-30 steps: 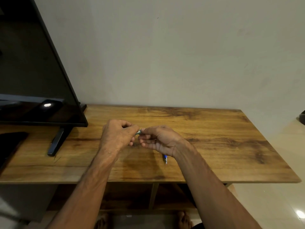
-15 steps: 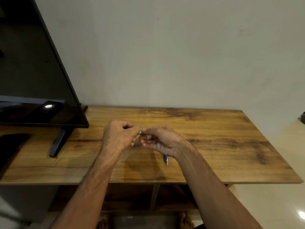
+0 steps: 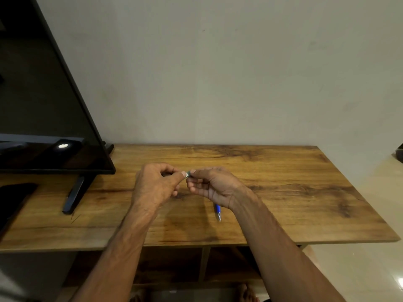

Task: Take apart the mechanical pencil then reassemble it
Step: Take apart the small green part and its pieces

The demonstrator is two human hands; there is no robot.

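Both hands meet above the middle of the wooden table (image 3: 283, 171). My right hand (image 3: 216, 186) is closed around the blue mechanical pencil (image 3: 218, 211), whose blue and silver tip sticks out below the wrist. The pencil's top end shows as a small silver piece (image 3: 187, 174) between the two hands. My left hand (image 3: 156, 185) pinches that silver end with thumb and forefinger. Most of the pencil's barrel is hidden inside my right palm.
A black flat screen (image 3: 43, 105) stands at the left on a dark foot (image 3: 73, 197). A dark flat object (image 3: 13, 199) lies at the far left edge. Behind the table is a plain wall. Shelves show under the tabletop, and bare feet below.
The hands have stayed together in the same place; the fingers shifted only slightly at the pencil's top end.
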